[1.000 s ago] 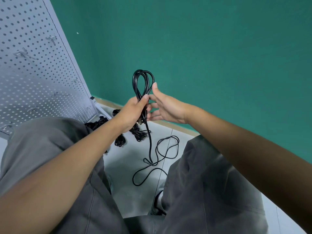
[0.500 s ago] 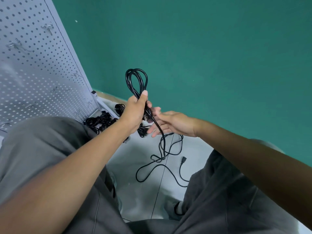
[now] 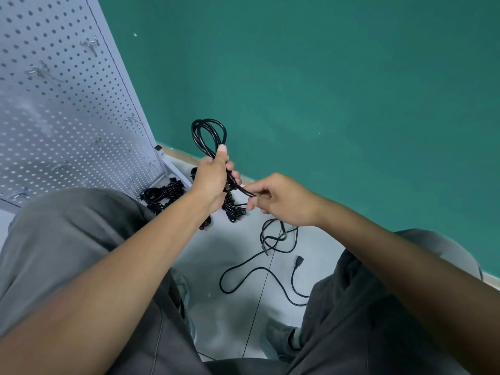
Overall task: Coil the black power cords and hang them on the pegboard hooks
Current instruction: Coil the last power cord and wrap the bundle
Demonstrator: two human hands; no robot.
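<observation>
A black power cord [image 3: 208, 136] stands looped above the left hand [image 3: 213, 177], whose fingers are wrapped round its gathered strands. The right hand [image 3: 281, 198] pinches the strand running toward 3 o'clock; the loose tail [image 3: 249, 266] sprawls on the pale grey tiled floor [image 3: 224, 315] at 6 o'clock. Coiled cords [image 3: 162, 193] lie at 9 o'clock, by the pegboard [image 3: 62, 112] with its hooks [image 3: 90, 44]. A green wall [image 3: 324, 90] stands behind.

The pegboard [image 3: 62, 104] stands at the left, with hooks [image 3: 90, 46] on its face. At its foot, bundled cords [image 3: 162, 194] lie on the floor [image 3: 230, 315]. Right of them a loose cord [image 3: 254, 269] trails on the floor between the person's knees, below both hands.
</observation>
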